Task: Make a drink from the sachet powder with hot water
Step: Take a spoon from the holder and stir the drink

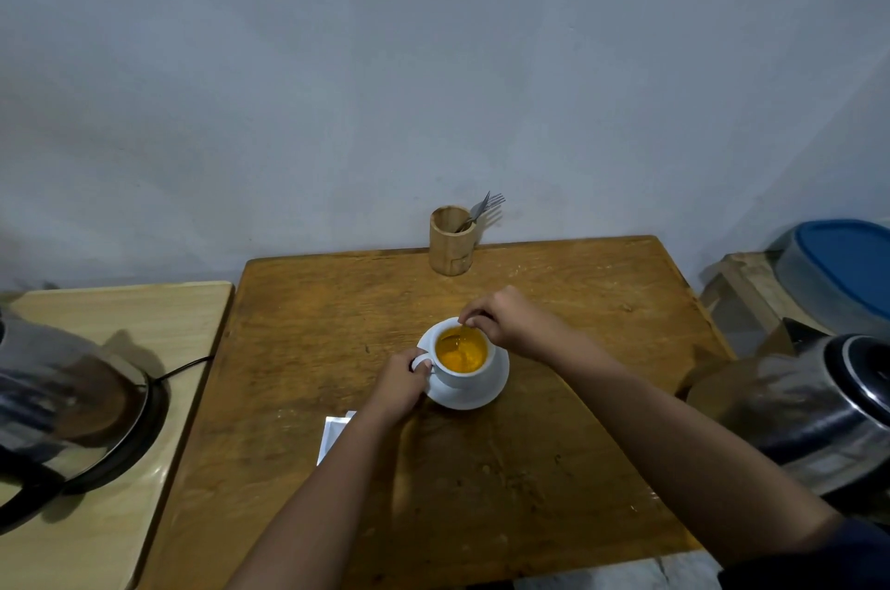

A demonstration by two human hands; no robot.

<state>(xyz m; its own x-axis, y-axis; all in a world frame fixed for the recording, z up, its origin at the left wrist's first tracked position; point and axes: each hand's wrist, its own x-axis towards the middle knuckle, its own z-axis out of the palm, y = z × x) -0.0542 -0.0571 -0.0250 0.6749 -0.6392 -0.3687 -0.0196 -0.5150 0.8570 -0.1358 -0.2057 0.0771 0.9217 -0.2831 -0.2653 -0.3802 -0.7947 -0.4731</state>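
Note:
A white cup [464, 375] full of orange drink [461, 351] stands on a white saucer [486, 392] in the middle of the brown wooden table [481, 469]. My left hand [399, 385] grips the cup's handle from the left. My right hand [501, 320] hovers over the cup's far rim and pinches a spoon [457, 339] whose bowl dips into the liquid. A white sachet [334, 435] lies flat on the table, partly hidden behind my left forearm.
A wooden holder with a fork [451, 240] stands at the table's far edge by the wall. A steel kettle [62, 401] sits on its base on the pale side table at left. Another steel kettle [818, 416] is at right, with a blue-lidded container [843, 267] behind it.

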